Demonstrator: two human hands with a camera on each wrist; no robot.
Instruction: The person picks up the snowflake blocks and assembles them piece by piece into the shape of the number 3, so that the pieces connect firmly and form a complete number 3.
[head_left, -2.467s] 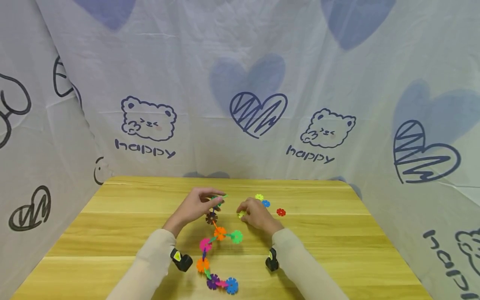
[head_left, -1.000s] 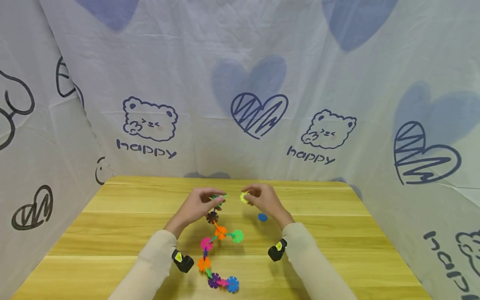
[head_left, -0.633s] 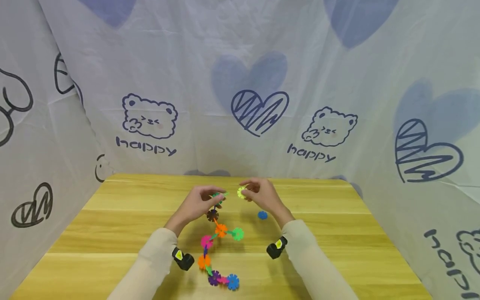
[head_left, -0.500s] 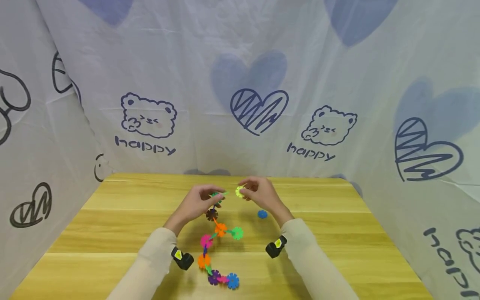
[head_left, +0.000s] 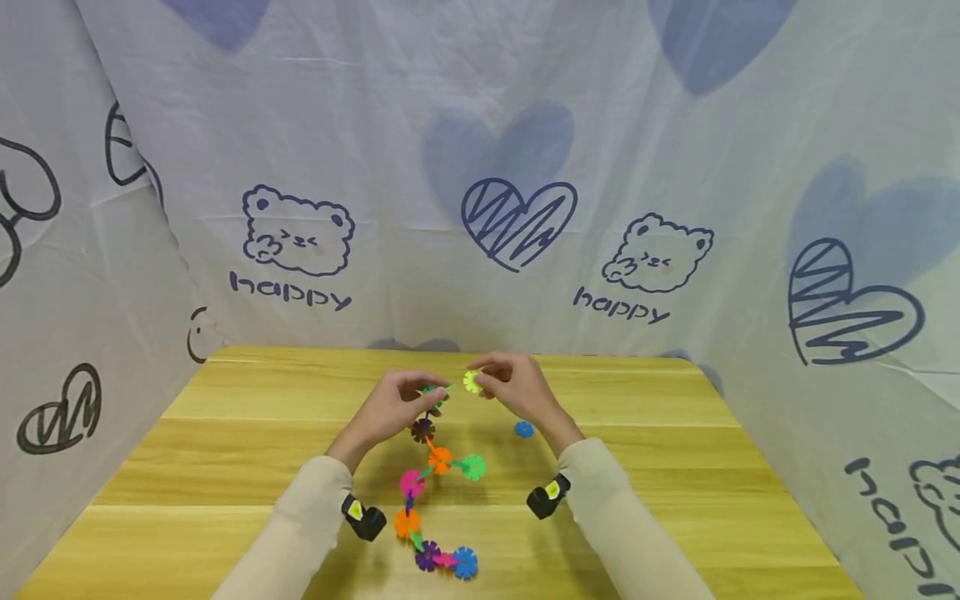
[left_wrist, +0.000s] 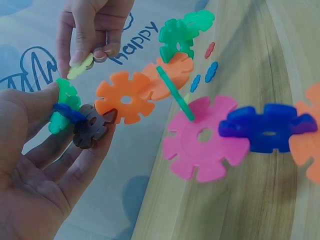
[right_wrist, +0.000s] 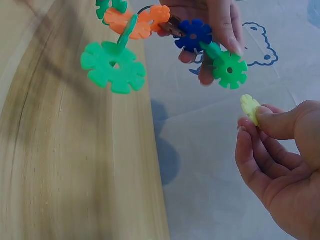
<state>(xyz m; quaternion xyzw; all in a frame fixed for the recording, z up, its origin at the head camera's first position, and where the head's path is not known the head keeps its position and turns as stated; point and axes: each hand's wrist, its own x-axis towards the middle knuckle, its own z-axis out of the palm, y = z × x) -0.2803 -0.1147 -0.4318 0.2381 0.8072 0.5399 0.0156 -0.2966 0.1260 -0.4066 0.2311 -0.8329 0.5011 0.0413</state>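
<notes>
My left hand (head_left: pixel 392 407) pinches the green end of a chain of interlocking plastic snowflake discs. The pinched green disc (left_wrist: pixel 64 102) joins a dark blue and a dark brown disc (left_wrist: pixel 90 127). From there the chain hangs toward me through orange (head_left: pixel 440 460), pink (head_left: pixel 411 483) and purple to a blue end disc (head_left: pixel 464 563). A light green disc (head_left: pixel 473 467) branches off to the right. Between thumb and fingers, my right hand (head_left: pixel 519 390) holds a yellow snowflake disc (right_wrist: pixel 250 109), a small gap away from the chain's green end.
A loose blue disc (head_left: pixel 523 429) lies on the wooden table (head_left: pixel 637 500), below the right wrist. In the left wrist view, a red disc (left_wrist: pixel 210 50) and blue discs (left_wrist: pixel 211 71) lie there. Cloth with printed bears (head_left: pixel 298 237) surrounds the back and sides.
My right hand has lifted the yellow disc off the table and brought it leftward, close to the chain's end. The left hand stays nearly in place, keeping its pinch.
</notes>
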